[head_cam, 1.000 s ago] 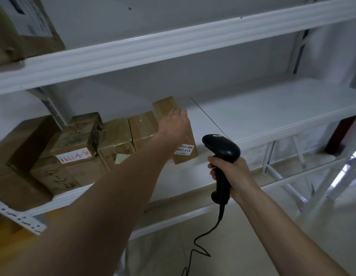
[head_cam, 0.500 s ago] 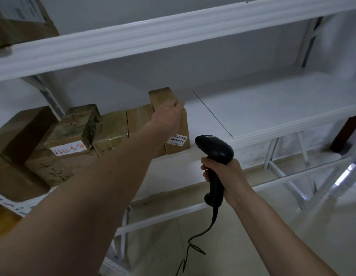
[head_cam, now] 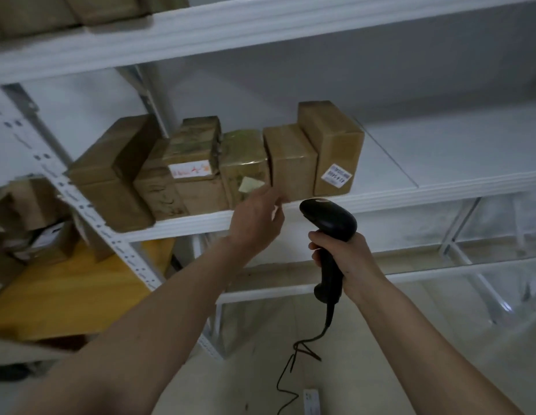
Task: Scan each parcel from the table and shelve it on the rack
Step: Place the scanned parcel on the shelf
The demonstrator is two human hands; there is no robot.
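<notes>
a tall brown cardboard parcel with a white printed label [head_cam: 332,148] is seen standing upright on the middle white metal shelf of the rack [head_cam: 440,187], at the right end of a row of brown parcels and touching the shorter plain brown cardboard box [head_cam: 290,161] on its left. further left in the row, a tape-wrapped box with a pale sticker [head_cam: 244,169] and a box with a white label marked in red [head_cam: 191,172] are lined up. the left hand [head_cam: 257,218] is held in front of the shelf edge, just below the row, its fingers loosely spread and nothing grasped; no parcel is touched by it. a black handheld barcode scanner [head_cam: 329,235] is gripped around its handle by the right hand [head_cam: 341,259], its head pointed toward the shelf, and its black cable [head_cam: 293,354] is left hanging toward the floor. a yellow wooden table top [head_cam: 66,289] is visible at lower left, with more cardboard boxes [head_cam: 36,229] stacked on it.
</notes>
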